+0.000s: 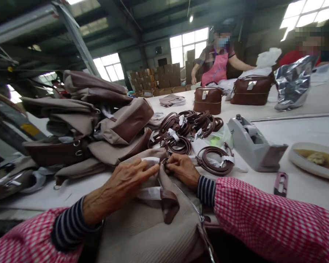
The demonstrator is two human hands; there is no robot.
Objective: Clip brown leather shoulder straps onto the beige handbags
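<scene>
A beige ribbed handbag [142, 233] with brown trim lies right in front of me, its metal zipper [193, 204] running down the right side. My left hand [126, 182] grips the bag's upper edge, with the index finger reaching to the zipper's top end. On the other side of that end, my right hand [183, 170] is closed in a pinch on the bag's edge; the fingertips are partly hidden. A brown leather handle [170, 206], partly wrapped in white paper, hangs across the bag below my hands.
Similar bags [112, 124] are piled at the left. Beyond my hands lie coiled brown straps [192, 124]. To the right are a tape dispenser [254, 146], a pink cutter [281, 184] and a white dish [315, 159]. Across the table stands a person in a pink apron [215, 69], near finished brown bags [252, 91].
</scene>
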